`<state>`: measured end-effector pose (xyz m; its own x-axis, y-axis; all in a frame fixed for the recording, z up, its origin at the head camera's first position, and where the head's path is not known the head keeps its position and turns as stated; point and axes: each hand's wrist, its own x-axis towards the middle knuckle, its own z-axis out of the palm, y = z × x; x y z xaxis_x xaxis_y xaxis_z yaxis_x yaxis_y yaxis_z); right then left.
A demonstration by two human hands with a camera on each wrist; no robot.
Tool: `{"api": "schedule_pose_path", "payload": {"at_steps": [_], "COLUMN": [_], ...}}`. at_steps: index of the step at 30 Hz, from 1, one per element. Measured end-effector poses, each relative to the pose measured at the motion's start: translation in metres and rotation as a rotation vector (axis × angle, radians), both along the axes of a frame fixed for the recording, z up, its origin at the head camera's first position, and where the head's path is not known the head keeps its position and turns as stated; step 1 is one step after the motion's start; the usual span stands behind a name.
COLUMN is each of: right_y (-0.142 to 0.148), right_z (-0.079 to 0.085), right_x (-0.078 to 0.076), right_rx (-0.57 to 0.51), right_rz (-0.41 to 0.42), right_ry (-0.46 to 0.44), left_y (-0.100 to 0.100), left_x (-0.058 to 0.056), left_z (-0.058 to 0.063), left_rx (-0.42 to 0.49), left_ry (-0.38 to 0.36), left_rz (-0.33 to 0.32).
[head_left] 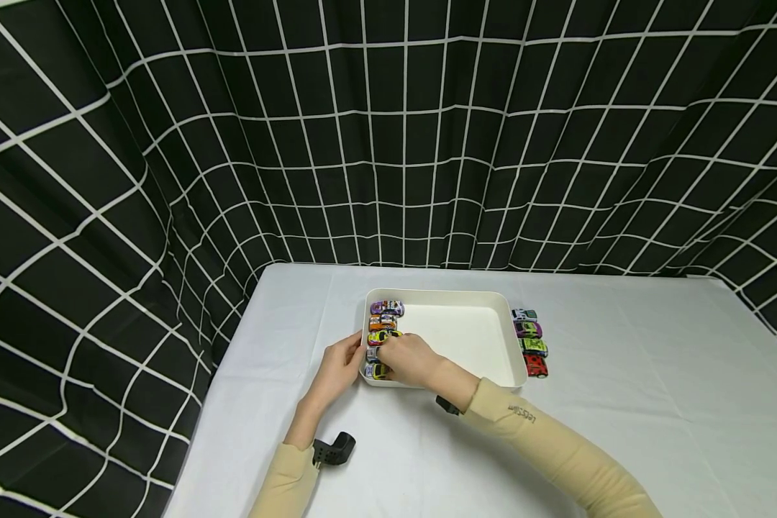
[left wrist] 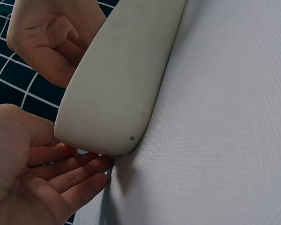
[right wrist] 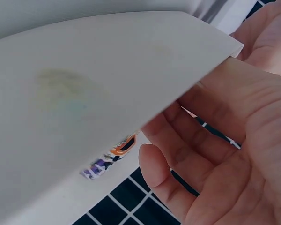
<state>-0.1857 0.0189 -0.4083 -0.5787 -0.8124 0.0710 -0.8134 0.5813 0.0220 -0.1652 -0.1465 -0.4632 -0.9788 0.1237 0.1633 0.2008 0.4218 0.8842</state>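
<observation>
Left hand (head_left: 339, 367), fingers nearly straight, touches the tray (head_left: 456, 345) while right hand (head_left: 411, 358) curls over toy cars (head_left: 383, 321) inside, hold unclear, outside cars (head_left: 534, 347) showing only in head view.

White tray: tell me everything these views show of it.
The white tray is a shallow rectangle with rounded corners and low, smooth walls, apparently plastic. In the left wrist view, a small dark mark shows on its outer wall. It lies flat on the white cloth, with a row of toy cars along its inner left side. The left grip touches its left wall; the right grip reaches in over the cars.
</observation>
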Motion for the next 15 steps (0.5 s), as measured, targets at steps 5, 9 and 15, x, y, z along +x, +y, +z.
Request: {"api": "schedule_pose_path", "payload": {"at_steps": [5, 9, 15], "right_y": [0.003, 0.011, 0.035], "right_z": [0.001, 0.006, 0.015], "right_x": [-0.001, -0.001, -0.001], "right_rx": [-0.032, -0.063, -0.094], "right_rz": [-0.009, -0.019, -0.030], "right_ry": [-0.039, -0.054, 0.007], "left_y": [0.001, 0.001, 0.001], "left_x": [0.000, 0.000, 0.000], "left_z": [0.000, -0.001, 0.000], "left_rx": [0.009, 0.009, 0.006], "left_ry": [0.010, 0.014, 0.016], "left_rz": [-0.005, -0.008, -0.006]}}
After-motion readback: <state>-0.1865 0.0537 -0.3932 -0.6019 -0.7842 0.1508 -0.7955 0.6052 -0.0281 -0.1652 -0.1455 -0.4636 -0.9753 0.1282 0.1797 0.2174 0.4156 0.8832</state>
